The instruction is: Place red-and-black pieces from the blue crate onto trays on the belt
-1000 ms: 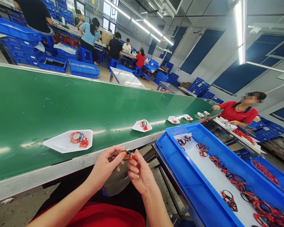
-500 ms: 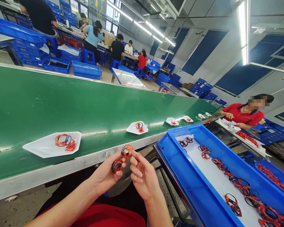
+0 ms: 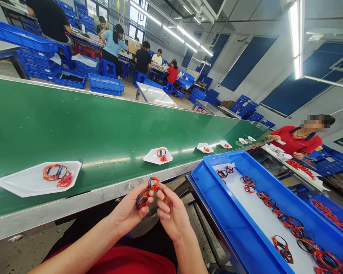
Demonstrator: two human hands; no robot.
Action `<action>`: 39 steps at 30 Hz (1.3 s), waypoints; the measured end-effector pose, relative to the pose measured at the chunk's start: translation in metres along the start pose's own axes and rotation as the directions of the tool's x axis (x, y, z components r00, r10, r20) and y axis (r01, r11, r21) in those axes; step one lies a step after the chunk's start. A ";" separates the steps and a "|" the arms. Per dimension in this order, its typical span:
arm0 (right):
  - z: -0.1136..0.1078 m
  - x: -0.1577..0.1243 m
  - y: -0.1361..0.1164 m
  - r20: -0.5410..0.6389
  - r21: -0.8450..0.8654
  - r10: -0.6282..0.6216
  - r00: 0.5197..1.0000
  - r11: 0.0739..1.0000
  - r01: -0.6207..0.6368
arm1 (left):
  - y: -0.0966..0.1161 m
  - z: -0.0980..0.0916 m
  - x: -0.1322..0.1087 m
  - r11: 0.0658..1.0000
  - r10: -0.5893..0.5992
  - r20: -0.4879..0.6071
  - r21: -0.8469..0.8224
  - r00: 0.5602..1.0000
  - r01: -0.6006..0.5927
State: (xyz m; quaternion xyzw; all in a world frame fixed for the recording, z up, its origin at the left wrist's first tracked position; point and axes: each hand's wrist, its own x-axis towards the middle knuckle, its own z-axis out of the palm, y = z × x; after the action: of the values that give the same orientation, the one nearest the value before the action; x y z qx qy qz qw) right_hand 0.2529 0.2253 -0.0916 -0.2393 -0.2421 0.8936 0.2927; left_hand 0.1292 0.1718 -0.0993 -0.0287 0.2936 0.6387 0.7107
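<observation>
My left hand (image 3: 128,213) is closed around orange-and-black ring-shaped bands that look like bracelets. One band (image 3: 153,183) stands up between its thumb and fingers, and another band (image 3: 142,201) sits lower against the palm. My right hand (image 3: 171,211) has its thumb and forefinger pinched at the right edge of the upper band, its other fingers curled. Both hands are just in front of the conveyor's metal edge. On the green belt (image 3: 103,114), a white paper-like tray (image 3: 23,182) carries a band and a red bundle. A second white tray (image 3: 150,158) holds similar pieces.
At my right stands a blue bin (image 3: 217,198) lined with white, with several orange-and-black bands (image 3: 282,249) inside. Smaller white trays (image 3: 205,147) sit farther along the belt. A co-worker in a red shirt (image 3: 305,140) is at the far end, near red pieces (image 3: 300,169).
The white trays have travelled left along the belt. My hands keep nearly the same hold on the bands. The co-worker's hand has moved toward the belt with a white piece.
</observation>
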 end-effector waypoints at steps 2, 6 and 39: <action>-0.001 0.002 0.001 0.000 -0.005 0.000 1.000 1.000 0.000 | 0.000 0.000 0.000 1.000 0.016 0.002 0.024 1.000 -0.016; -0.002 0.004 0.003 -0.006 -0.023 0.000 1.000 1.000 0.000 | -0.001 0.002 0.000 0.998 0.034 -0.004 0.052 0.999 -0.034; -0.018 0.077 -0.073 -0.027 -0.685 -0.649 0.760 0.566 0.458 | 0.003 0.011 -0.009 0.993 0.114 -0.042 0.050 0.993 -0.111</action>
State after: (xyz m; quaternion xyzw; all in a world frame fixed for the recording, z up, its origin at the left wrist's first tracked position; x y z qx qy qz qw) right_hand 0.2385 0.3321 -0.0858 -0.3571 -0.5517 0.5720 0.4908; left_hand 0.1302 0.1692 -0.0856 -0.0095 0.3255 0.6698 0.6673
